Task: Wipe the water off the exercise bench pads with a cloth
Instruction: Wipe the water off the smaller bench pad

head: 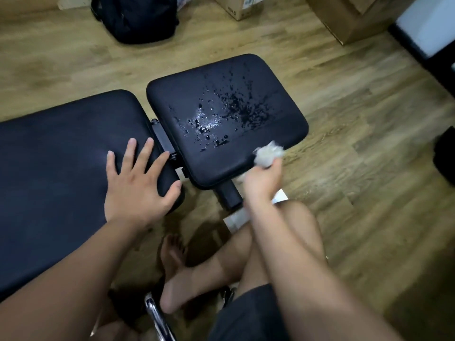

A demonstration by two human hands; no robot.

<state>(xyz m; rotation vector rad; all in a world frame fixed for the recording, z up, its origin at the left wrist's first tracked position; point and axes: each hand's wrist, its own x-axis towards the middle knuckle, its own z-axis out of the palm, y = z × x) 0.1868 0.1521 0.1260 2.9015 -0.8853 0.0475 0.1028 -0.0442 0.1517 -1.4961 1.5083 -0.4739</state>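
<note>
So the water (221,112) is all on the smaller seat pad (172,94): a splatter of beads plus one shiny wet patch, spread from about the middle toward the far right. As far as I can tell none of it has been wiped yet. The long back pad (61,148) to the left looks dry from here. The cloth (268,153) is a scrunched-up whitish wad right at the near right edge of the seat pad, just short of the closest drops. The right hand (261,180) grips it with its fingers curled around the bundle. That hand is motion-blurred, so beyond "wrapped round the cloth" I can't tell how each finger sits. My guess is it's balled up so there's a thick, absorbent lump to push through the puddle instead of just smearing it. The right forearm comes up from the lower right, crossing over a bare knee (298,222), with the wrist angled in toward the pad. The left hand (138,185) is palm down on the near end of the back pad, fingers (130,153) spread wide and the thumb out at the corner by the gap. It looks like a brace, steadying the bench and the person's lean while the other hand does the work. Between the pads there's a black hinge bracket (162,139). Further out it's wood-look floor (344,119), a dark backpack (135,16) and some cardboard boxes (236,6) at the far side.
</note>
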